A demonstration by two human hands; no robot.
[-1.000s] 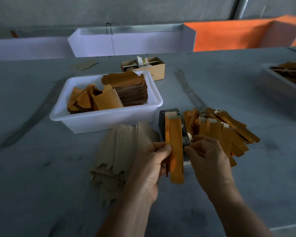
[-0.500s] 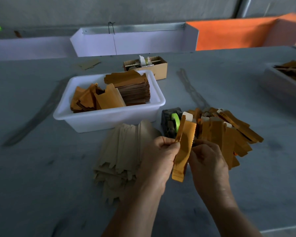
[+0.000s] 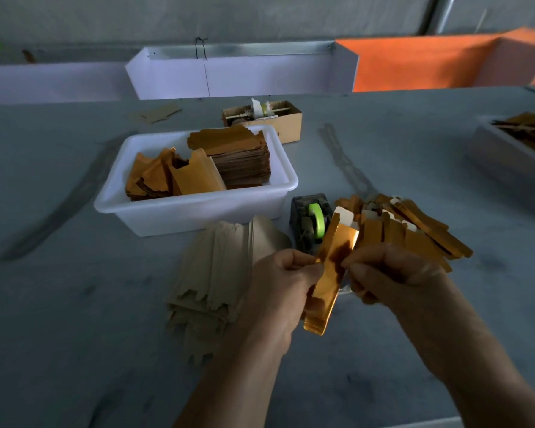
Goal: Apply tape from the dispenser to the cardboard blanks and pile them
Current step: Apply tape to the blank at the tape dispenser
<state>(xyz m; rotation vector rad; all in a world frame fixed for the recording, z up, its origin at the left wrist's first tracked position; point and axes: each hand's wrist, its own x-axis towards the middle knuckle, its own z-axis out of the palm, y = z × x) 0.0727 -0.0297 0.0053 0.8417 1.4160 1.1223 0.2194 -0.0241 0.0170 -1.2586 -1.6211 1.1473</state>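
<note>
The gold cardboard blank (image 3: 329, 273) stands nearly upright between both hands, above the table (image 3: 74, 335) and just in front of the tape dispenser (image 3: 309, 225). The left hand (image 3: 278, 288) pinches its left edge with curled fingers and thumb; the right hand (image 3: 389, 273) pinches the right edge the same way, so neither hand has a finger free. A white tab shows at the blank's top end; whether tape is already on it cannot be told.

The blank is thin and glossy, so it could slip or buckle if the two pinches pull unevenly. A strip pressed on crooked would likely wrinkle or stick to a fingertip. The dispenser, with its green roll, sits close behind the blank, and a careless reach might knock it.

The pile of gold blanks (image 3: 414, 230) to the right looks fanned and loose; dropping this one on carelessly could slide it apart. The plain brown stack (image 3: 223, 273) lies beside the left wrist, which could brush it. The white tub (image 3: 195, 211) sits further back.
</note>
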